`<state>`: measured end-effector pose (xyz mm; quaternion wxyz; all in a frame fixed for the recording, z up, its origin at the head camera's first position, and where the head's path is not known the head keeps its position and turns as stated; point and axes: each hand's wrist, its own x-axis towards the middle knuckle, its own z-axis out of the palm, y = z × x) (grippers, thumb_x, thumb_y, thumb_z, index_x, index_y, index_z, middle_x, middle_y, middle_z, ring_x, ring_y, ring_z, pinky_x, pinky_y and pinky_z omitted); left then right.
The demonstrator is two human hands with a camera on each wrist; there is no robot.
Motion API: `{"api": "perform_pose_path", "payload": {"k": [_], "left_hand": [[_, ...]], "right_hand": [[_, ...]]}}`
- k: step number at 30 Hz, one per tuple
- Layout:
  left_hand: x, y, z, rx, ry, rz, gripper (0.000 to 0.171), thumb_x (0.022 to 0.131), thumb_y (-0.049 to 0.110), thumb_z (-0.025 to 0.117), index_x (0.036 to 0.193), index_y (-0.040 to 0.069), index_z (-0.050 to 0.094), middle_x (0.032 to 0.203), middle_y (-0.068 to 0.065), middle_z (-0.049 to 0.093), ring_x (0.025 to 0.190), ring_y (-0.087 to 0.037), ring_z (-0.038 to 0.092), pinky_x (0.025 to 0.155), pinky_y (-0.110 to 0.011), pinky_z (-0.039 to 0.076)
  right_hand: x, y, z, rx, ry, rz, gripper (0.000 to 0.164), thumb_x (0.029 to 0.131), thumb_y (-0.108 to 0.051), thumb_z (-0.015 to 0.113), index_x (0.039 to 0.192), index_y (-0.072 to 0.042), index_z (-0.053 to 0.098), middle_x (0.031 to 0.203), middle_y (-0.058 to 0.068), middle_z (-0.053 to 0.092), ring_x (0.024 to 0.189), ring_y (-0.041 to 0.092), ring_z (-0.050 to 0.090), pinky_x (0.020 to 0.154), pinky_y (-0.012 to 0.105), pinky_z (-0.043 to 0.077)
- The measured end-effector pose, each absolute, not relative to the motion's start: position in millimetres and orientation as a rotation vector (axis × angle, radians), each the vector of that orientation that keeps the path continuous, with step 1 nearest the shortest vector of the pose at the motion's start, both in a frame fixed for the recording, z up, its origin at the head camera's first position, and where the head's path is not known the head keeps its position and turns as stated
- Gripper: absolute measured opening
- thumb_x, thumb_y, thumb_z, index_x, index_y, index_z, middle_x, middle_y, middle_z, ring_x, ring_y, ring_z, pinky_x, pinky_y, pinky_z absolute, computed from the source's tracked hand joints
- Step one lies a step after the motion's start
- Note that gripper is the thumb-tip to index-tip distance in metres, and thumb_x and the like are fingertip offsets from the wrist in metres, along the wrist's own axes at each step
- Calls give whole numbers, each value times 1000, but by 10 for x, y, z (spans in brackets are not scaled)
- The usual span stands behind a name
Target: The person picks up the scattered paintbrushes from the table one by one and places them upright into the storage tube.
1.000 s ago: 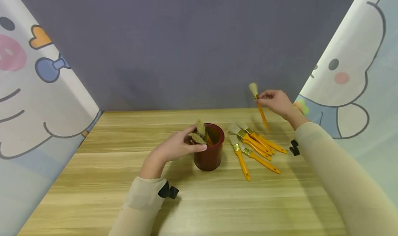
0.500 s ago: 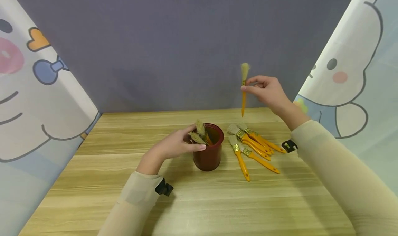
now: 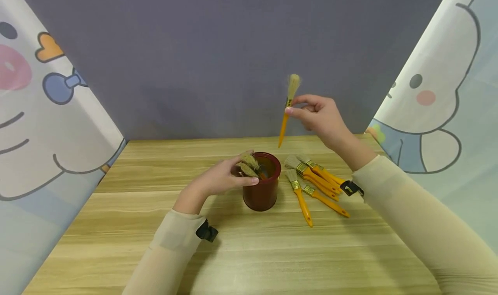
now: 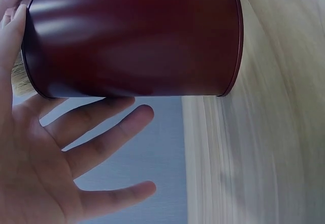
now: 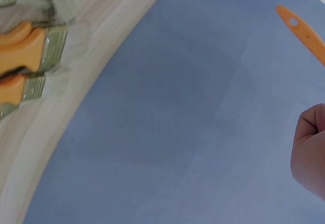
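Observation:
A dark red can (image 3: 260,198) stands upright on the wooden table, with bristle-up paintbrushes (image 3: 249,162) leaning at its left rim. My left hand (image 3: 221,178) holds the can near its top, thumb along the near side and index finger at the far side, around the bristles. In the left wrist view its other fingers (image 4: 117,196) spread out beside the can wall. Behind and right of the can, my right hand (image 3: 320,115) pinches a paintbrush (image 3: 284,126) near its ferrule, bristles up, handle slanting down. The right wrist view shows only that brush's handle end (image 5: 304,33).
Several orange-handled paintbrushes (image 3: 303,206) lie on the table (image 3: 272,252) right of the can, some overlapping, under the right forearm. A grey panel (image 3: 214,70) rises at the back edge. Cartoon-printed sheets (image 3: 439,87) flank both sides.
The right hand has carried its paintbrush up and left, from over the brush pile toward the can, turning it so the handle slants down-left. The bristles at the left hand have tipped slightly left.

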<state>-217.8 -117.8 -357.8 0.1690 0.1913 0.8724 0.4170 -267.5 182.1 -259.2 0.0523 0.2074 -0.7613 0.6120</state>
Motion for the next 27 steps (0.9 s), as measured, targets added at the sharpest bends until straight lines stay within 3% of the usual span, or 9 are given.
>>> {"api": "perform_pose_path", "payload": {"k": [18, 27], "left_hand": [[-2236, -1162, -3613, 567, 2440, 1230, 89, 92, 59, 79, 164, 53, 26, 137, -3, 70, 122, -22, 71, 104, -48, 58], [-2230, -1164, -3600, 559, 2486, 1183, 90, 91, 63, 78, 163, 56, 25, 144, -5, 68, 127, -23, 69, 102, -49, 59]], "right_hand": [[-2533, 1592, -2910, 709, -2460, 1808, 32, 100, -26, 77, 127, -9, 73, 57, -8, 41, 54, 14, 34, 56, 32, 37], [-2537, 1547, -3185, 689, -2617, 1713, 34, 99, -31, 79, 129, -15, 74, 60, -7, 35, 53, 12, 29, 59, 30, 37]]}}
